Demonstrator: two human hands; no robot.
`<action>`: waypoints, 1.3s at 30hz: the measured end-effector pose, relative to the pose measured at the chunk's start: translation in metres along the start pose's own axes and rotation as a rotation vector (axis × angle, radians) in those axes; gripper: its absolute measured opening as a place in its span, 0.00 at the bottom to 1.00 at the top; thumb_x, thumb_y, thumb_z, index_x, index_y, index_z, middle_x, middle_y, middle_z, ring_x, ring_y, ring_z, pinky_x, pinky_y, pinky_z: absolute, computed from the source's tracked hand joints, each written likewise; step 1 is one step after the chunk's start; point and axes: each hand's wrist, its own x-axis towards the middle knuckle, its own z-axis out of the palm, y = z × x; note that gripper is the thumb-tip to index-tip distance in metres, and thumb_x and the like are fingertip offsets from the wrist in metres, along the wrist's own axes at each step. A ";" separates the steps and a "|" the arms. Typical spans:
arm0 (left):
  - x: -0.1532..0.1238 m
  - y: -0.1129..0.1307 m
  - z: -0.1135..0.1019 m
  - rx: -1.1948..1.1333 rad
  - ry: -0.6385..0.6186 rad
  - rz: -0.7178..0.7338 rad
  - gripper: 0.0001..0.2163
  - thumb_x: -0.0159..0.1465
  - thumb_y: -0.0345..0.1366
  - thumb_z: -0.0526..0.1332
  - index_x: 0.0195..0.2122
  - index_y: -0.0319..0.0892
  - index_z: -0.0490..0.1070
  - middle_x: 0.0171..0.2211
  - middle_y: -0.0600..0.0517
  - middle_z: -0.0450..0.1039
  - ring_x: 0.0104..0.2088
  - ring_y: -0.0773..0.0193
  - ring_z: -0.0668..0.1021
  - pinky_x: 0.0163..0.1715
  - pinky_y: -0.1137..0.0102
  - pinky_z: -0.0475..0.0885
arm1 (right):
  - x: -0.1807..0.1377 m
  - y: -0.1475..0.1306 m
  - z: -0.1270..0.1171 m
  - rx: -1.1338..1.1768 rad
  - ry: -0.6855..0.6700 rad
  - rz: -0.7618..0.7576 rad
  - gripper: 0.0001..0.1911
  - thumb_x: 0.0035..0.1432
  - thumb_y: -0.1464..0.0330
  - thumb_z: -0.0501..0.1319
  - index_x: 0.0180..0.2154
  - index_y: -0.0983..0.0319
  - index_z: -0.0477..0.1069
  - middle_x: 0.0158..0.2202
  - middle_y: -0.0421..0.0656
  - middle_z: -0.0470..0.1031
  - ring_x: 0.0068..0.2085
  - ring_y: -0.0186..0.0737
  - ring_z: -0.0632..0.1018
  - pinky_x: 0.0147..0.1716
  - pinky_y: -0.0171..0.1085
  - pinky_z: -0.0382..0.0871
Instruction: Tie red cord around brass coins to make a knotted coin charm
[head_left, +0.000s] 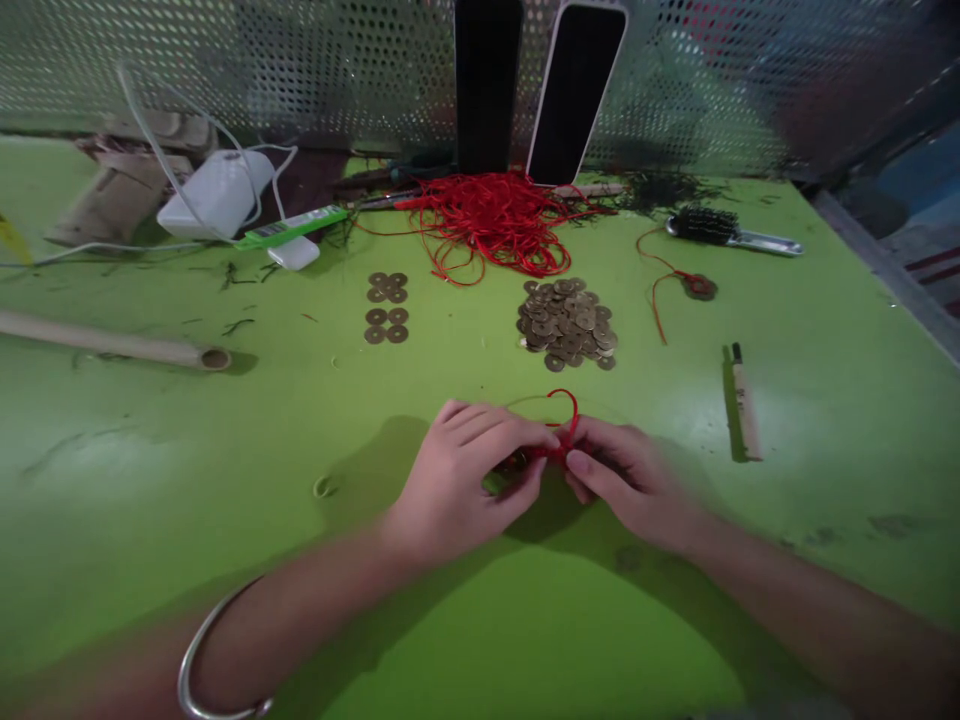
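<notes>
Both hands meet over the green table, pinching a red cord point(574, 405) between them. My left hand point(472, 470) is closed, thumb and forefinger on the cord's left part; something dark beneath those fingers is mostly hidden. My right hand point(626, 475) grips the cord with thumb and fingers pressed together, and a loop of it curls up above the fingertips. Just beyond the hands lies a heap of round coins with holes point(566, 320). Further left, several more coins point(386, 325) are laid out in small groups.
A tangle of red cord point(495, 220) lies at the back below two upright phones point(577, 95). To the right are a hairbrush point(731, 233), a corded coin piece point(699, 287) and a short wooden-handled tool point(746, 410). A tube point(112, 340) and a white charger point(217, 195) are left.
</notes>
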 end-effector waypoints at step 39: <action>-0.001 0.004 -0.001 0.119 0.116 0.170 0.06 0.55 0.29 0.65 0.31 0.44 0.69 0.28 0.58 0.77 0.28 0.69 0.75 0.29 0.69 0.63 | -0.005 -0.006 0.002 0.343 0.088 0.151 0.12 0.58 0.60 0.59 0.27 0.60 0.62 0.16 0.34 0.63 0.15 0.27 0.63 0.13 0.28 0.57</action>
